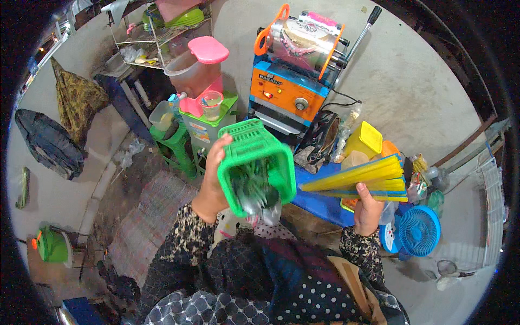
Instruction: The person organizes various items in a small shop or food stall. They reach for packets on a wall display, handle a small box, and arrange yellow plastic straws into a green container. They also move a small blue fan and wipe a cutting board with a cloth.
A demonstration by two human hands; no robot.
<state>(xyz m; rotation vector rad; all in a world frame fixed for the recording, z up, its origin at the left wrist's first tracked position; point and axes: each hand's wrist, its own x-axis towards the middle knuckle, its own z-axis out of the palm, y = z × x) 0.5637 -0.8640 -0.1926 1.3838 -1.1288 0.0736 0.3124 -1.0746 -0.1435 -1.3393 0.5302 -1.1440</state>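
Note:
My left hand [212, 181] grips a green square plastic basket [254, 162], tipped so its open mouth faces me; dark blurred contents show inside. My right hand [368, 208] holds a bundle of long yellow straws [357, 176] in clear wrapping, lying roughly level and pointing left toward the basket. The straw tips sit just right of the basket's rim. Both hands are raised in front of my patterned sleeves.
An orange and blue cup-sealing machine [295, 70] with a lever stands behind. A pink-lidded blender jug [197, 70] sits on a green stand at left. A yellow container [364, 140], a small blue fan [418, 230], a wire rack [157, 38] and a blue table surface [319, 205] lie around.

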